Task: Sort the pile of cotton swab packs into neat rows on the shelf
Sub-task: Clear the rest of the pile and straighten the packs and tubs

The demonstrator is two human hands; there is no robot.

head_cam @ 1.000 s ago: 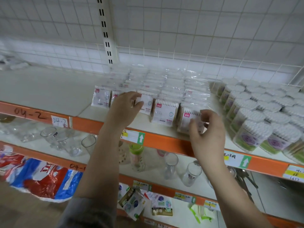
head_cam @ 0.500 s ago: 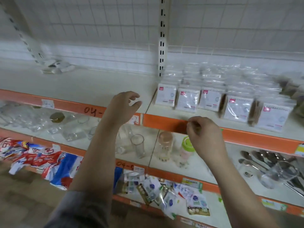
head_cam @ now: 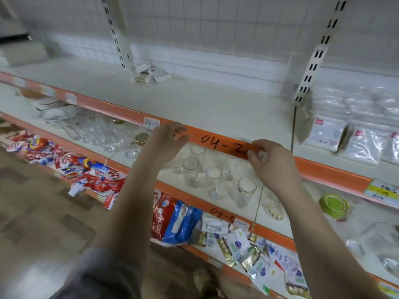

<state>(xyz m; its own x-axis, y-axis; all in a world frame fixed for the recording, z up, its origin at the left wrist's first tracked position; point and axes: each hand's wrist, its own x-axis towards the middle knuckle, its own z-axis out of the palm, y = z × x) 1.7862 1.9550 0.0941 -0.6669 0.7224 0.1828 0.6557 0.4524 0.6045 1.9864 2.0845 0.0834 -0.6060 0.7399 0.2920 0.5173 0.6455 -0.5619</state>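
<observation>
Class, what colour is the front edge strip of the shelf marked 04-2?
Orange, with black handwriting; the shelf edge strip shows best in the head view.

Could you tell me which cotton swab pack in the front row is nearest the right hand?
The leftmost front pack, beside the shelf's upright; the others sit farther right of the right hand.

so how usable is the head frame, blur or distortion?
Head view: motion blur smears the cotton swab packs, the right upright and both hands' edges; wide-angle bends the shelf edge; lighting soft, no harsh glare.
</observation>
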